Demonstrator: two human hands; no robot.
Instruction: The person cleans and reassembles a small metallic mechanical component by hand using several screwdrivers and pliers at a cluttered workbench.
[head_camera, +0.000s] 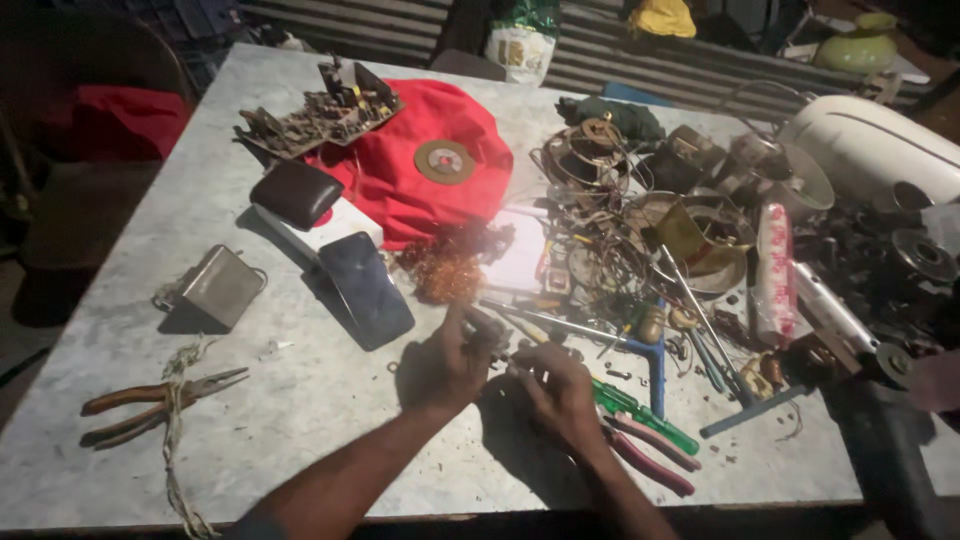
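My left hand (443, 368) and my right hand (556, 388) meet over the grey table (300, 400), near its front edge. Together they grip a small dark metal part (490, 335) between the fingertips; its exact shape is too dim to tell. A green-handled screwdriver (640, 412) lies just right of my right hand. Red-handled pliers (650, 455) lie below it. A tuft of copper wire (445, 275) sits just beyond my left hand.
A dark phone (365, 288) and a small metal box (218, 288) lie to the left. Orange-handled pliers (150, 405) rest near the left edge. A red cloth (425, 200) carries a circuit board (320, 115) and a disc (444, 161). Tangled wires, tools and motor parts (650, 240) crowd the right side.
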